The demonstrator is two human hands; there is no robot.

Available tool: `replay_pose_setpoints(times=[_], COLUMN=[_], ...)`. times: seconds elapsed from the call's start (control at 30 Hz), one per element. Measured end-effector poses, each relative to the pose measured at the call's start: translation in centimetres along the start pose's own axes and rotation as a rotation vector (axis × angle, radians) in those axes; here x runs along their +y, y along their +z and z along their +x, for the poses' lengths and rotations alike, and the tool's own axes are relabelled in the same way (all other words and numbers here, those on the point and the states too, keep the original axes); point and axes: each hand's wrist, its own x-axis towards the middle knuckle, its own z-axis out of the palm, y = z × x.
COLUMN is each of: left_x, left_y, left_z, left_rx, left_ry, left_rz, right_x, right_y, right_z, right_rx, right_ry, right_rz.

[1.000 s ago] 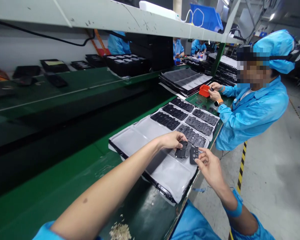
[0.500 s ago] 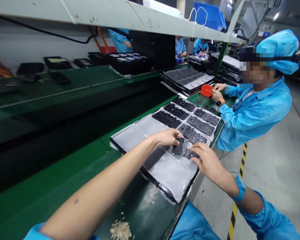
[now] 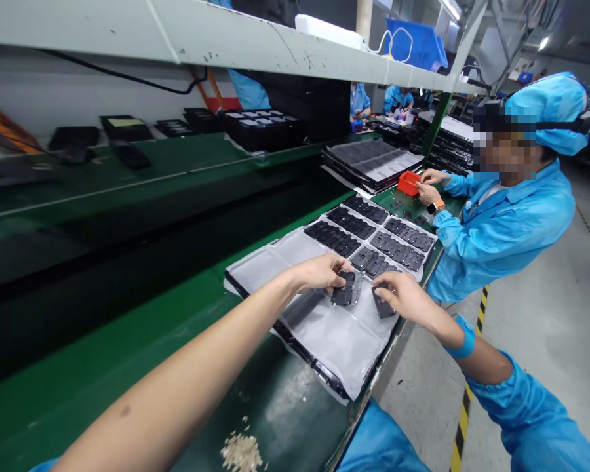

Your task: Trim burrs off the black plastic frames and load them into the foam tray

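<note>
Since the earlier frame both hands have drawn a little nearer along the tray, and the right hand's piece, which was held up clear of the surface, is now low against the plastic sheet. The left hand (image 3: 319, 272) is curled, fingertips closed on a small fanned stack of black flat parts (image 3: 345, 292) at the middle of the segmented tray (image 3: 334, 341), just near of the filled pockets. The right hand (image 3: 404, 296) pinches a single black part (image 3: 382, 307) between thumb and fingers, just right of that stack. These pieces look thin, light and stiff, probably moulded plastic with smooth faces that slide over each other, so a grip by the edges seems safer than pressing on the faces, and a stack is best squeezed from both sides. Far right, a co-worker's hands (image 3: 429, 187) sit at a red box (image 3: 408, 183).
</note>
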Motion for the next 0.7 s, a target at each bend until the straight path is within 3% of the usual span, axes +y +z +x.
replay_pose_setpoints(times=[0.2,0.4,0.7], left_x=[0.3,0.7,1.2], left_y=[2.4,4.7,6.5], left_z=[1.5,3.5,4.5], left_rx=[-0.069,-0.175,-0.193], left_ry=[-0.012,-0.031,-0.107], left_rz=[0.1,0.268,0.429], right_x=[0.2,0.8,1.2], right_y=[1.2,0.8,0.0], right_z=[-2.4,-2.5,-4.3], right_rx=[0.119,0.036,0.049], right_ry=[0.147,0.115,0.107], right_rz=[-0.045,-0.034,-0.07])
